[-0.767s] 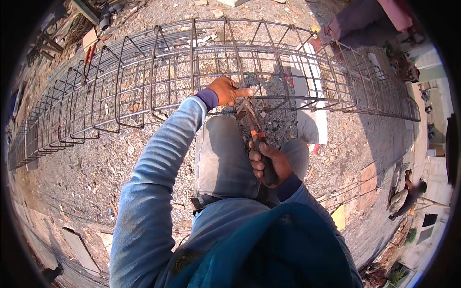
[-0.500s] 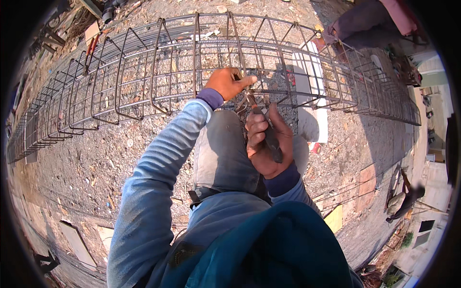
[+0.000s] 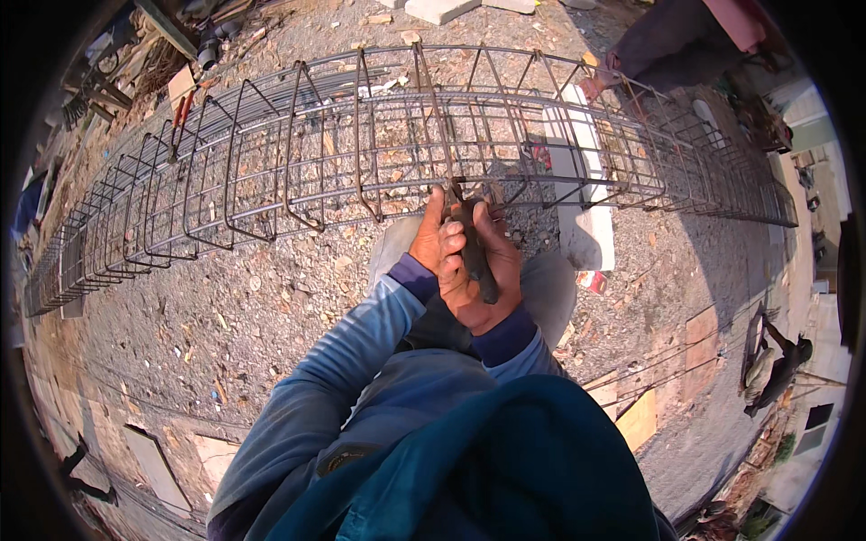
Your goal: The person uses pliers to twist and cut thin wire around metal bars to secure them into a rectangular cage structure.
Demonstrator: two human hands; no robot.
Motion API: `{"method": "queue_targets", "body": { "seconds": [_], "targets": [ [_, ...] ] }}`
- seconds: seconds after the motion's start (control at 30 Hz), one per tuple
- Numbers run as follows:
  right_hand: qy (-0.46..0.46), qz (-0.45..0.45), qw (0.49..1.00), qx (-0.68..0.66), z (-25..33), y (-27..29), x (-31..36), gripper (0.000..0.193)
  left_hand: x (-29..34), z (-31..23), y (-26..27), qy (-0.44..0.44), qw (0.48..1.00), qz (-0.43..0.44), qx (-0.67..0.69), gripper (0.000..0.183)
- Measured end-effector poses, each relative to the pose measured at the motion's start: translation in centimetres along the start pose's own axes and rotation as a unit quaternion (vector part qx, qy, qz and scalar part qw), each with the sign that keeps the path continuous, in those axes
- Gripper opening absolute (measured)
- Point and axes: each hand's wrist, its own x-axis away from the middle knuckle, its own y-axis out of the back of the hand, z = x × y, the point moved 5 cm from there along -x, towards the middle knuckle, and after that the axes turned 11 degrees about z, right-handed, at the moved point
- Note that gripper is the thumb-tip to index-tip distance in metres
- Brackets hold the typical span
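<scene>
A pair of dark-handled pliers (image 3: 478,254) is in my right hand (image 3: 494,287), its fingers wrapped round the handles. The jaws point away from me and meet the near lower bar of a long rebar cage (image 3: 293,153), where a stirrup joins it. My left hand (image 3: 428,245) is close against the right one, its raised finger or thumb near that joint. The rest of its fingers are hidden behind my right hand, so its grip does not show. The cage lies across in front of my knees.
Red-handled pliers (image 3: 183,110) hang on the cage's left part. A white board (image 3: 582,194) lies under the cage at right. Another person's leg (image 3: 663,45) is by the far right side. Gravelly ground (image 3: 298,307) surrounds me; someone else (image 3: 780,374) is farther right.
My left hand has dropped from the bar toward me and right, up against my right hand. The right hand with the pliers has shifted slightly left, and the view has moved a little.
</scene>
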Motion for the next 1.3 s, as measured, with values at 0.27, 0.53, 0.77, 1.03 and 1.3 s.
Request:
{"method": "queue_targets", "body": {
  "seconds": [0.27,0.53,0.77,1.03,1.3],
  "targets": [
    [-0.115,-0.227,0.898,0.36,2.2,2.0,7.3,0.031,0.5,0.0,-1.5,0.014,0.899,-0.243,-0.365,0.025],
    [-0.027,-0.28,0.536,0.796,3.5,6.8,8.2,0.041,0.2,-1.0,-1.6,-0.006,0.807,-0.177,-0.564,0.027],
    [-0.201,-0.296,0.786,0.504,2.5,6.0,8.9,0.029,1.1,-3.1,2.1,0.066,0.805,-0.103,-0.581,0.042],
    [-0.21,-0.239,0.925,0.207,0.2,5.7,8.6,0.029,1.1,1.1,-2.1,0.036,0.986,-0.025,-0.16,0.058],
    [-0.136,-0.305,0.302,0.893,4.3,1.2,8.9,0.055,-1.1,2.0,-1.3,-0.037,0.913,-0.263,-0.309,0.038]
  ]
}}
